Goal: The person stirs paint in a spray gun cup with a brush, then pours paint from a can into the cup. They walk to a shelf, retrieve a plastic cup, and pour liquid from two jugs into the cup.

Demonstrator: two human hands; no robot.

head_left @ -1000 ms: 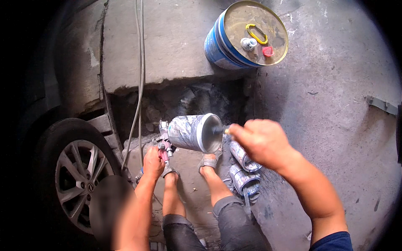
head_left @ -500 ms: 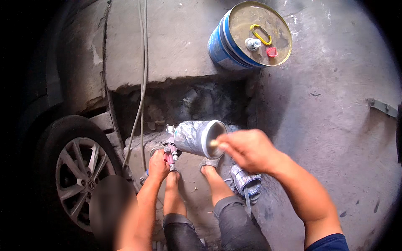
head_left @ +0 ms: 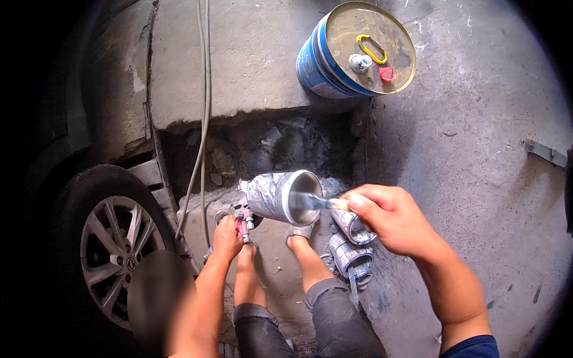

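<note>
Cup (head_left: 268, 194) mid-view, mouth toward 3 o'clock; left hand (head_left: 225, 237) fingers wrapped round spray gun (head_left: 243, 219) at cup's 8 o'clock; right hand (head_left: 393, 219) fingers pinching thin tool (head_left: 327, 203), tip in cup mouth; drum (head_left: 376, 42) at 1 o'clock

The person is wearing a dark navy sleeve (head_left: 471, 347), its hem circling the right arm (head_left: 456, 286) above the elbow. Dark grey shorts (head_left: 343, 322) are covering the thighs, their rolled cuffs (head_left: 325, 289) wrapping the legs near the knees. A grey sandal (head_left: 302, 230) is covering the right foot. The left hand (head_left: 227, 237) and right hand (head_left: 395, 218) are showing bare.
</note>
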